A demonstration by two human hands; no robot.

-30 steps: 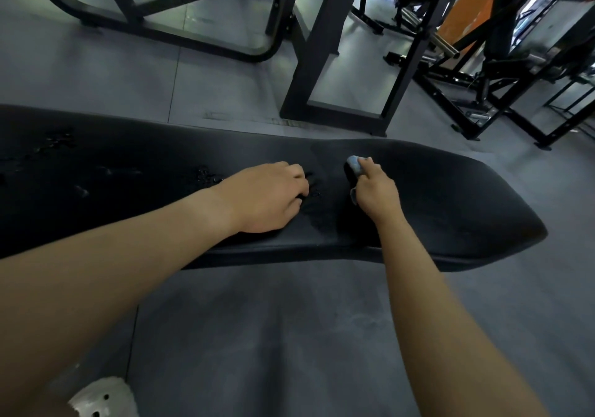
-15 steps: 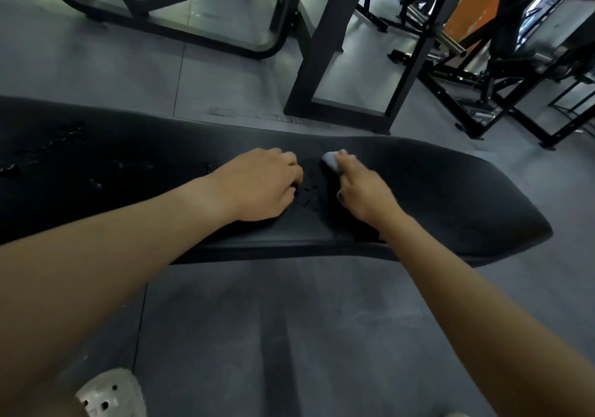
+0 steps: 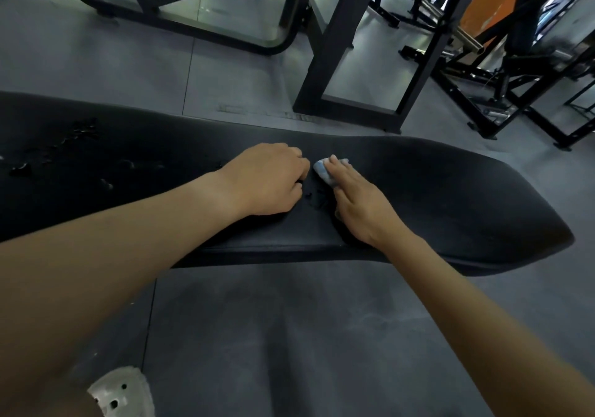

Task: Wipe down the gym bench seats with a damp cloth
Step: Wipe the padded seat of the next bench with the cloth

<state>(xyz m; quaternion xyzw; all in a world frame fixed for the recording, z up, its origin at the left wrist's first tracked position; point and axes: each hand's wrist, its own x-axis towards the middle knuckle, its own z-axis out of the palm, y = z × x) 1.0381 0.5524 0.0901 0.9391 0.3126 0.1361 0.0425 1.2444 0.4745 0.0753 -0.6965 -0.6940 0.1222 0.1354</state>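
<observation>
Cloth (image 3: 322,170) lies under my flat right hand (image 3: 357,204), beside my curled, empty left hand (image 3: 267,181). Unpinched, it could slip off the bench seat (image 3: 450,197).

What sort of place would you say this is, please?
Most likely a gym: a long black padded bench runs across the view, black steel machine frames stand on the grey floor, and a shiny metal bar shows at the back right.
</observation>
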